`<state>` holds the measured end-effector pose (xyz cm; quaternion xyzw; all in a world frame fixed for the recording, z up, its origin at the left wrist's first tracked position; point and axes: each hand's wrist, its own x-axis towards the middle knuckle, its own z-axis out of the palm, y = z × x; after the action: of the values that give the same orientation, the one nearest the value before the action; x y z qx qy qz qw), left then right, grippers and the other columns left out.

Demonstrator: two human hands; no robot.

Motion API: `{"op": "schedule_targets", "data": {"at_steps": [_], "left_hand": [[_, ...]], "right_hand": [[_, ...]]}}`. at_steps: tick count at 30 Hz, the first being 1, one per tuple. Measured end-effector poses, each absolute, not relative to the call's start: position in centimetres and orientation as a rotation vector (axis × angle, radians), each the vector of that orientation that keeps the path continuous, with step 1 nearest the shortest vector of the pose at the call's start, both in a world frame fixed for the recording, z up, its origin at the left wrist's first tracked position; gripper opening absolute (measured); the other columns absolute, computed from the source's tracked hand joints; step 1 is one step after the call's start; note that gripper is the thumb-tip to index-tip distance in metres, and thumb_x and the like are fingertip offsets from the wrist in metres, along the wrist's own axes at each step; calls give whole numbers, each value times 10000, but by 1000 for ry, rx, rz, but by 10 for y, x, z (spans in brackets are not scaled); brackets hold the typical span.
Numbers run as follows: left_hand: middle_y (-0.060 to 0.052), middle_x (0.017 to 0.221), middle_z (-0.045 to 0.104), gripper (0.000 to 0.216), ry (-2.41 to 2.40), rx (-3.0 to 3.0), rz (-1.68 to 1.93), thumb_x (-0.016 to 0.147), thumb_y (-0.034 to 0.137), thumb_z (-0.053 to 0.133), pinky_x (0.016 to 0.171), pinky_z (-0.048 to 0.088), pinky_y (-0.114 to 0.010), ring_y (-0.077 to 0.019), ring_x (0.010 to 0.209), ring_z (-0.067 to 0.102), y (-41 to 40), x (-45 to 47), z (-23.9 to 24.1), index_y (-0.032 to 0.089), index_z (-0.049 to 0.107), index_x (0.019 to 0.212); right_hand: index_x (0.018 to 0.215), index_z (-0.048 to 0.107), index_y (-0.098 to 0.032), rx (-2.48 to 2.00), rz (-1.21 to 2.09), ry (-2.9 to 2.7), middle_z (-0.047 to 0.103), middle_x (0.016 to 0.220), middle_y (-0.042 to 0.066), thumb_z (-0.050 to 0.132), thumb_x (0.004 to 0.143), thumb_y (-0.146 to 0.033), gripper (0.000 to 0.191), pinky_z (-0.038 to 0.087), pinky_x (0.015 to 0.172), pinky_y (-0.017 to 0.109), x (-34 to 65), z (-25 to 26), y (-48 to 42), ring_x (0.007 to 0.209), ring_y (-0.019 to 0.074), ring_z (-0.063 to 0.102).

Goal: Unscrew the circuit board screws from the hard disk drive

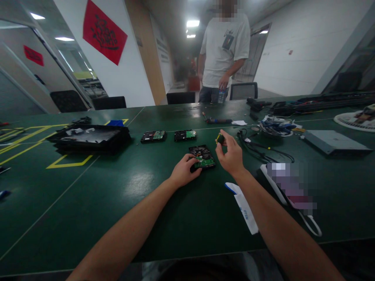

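A hard drive (208, 162) with a green circuit board lies on the green table before me. My left hand (185, 171) grips its left edge, thumb at the near side and fingers over the board. Just right of the drive, my right hand (231, 154) is raised, pinching a small black and yellow object (220, 138) between thumb and fingers; its kind is not clear. Farther back lie two more drives, one on the left (153, 136) and another (185, 135) nearer the middle.
Stacked black trays (90, 136) stand at the left. Right of me are black cables (254, 146), a bundle of wires (277, 125), a metal box (334, 141), a phone-like item (288, 183) and a white strip (245, 210). Across the table stands a person (224, 50) with a bottle.
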<state>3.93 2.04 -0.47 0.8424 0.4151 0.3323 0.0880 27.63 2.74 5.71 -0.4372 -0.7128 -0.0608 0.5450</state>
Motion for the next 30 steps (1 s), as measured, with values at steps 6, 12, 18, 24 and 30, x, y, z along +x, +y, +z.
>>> {"op": "schedule_targets", "data": {"at_steps": [6,12,18,24,30], "left_hand": [[-93,1292,570,355,1222,2502,999,875,372,745,960,598,-454,-272,1131,651,21,38,-4,259,689,1207],[-100,1298,561,359,1220,2503,976,880,379,739,971,590,-449,-272,1145,640,21,39,-5,240,685,1207],[-101,1295,563,364,1215,2498,975,882,373,740,965,591,-452,-271,1134,643,21,39,-4,242,683,1217],[-92,1288,564,360,1188,2499,998,884,370,739,978,588,-448,-269,1148,639,21,39,-4,258,677,1220],[-99,1305,556,365,1223,2510,954,888,388,733,964,594,-456,-276,1141,641,20,38,-2,255,672,1223]], "right_hand": [[1377,539,-256,-1072,-142,-1636,609,1177,114,622,944,-341,449,642,803,476,279,56,26,848,226,657],[1403,516,-241,-1066,-143,-1639,681,1199,126,560,958,-282,449,627,877,490,280,55,28,985,275,699],[1422,530,-270,-1071,-157,-1676,661,1144,105,581,963,-317,465,615,878,488,279,56,27,963,262,684],[1375,558,-250,-1097,-179,-1640,623,1145,115,621,931,-302,452,612,857,494,278,57,26,963,268,660],[1472,454,-220,-1061,-154,-1649,631,1282,155,556,924,-218,558,609,900,527,280,50,34,1066,299,668]]}}
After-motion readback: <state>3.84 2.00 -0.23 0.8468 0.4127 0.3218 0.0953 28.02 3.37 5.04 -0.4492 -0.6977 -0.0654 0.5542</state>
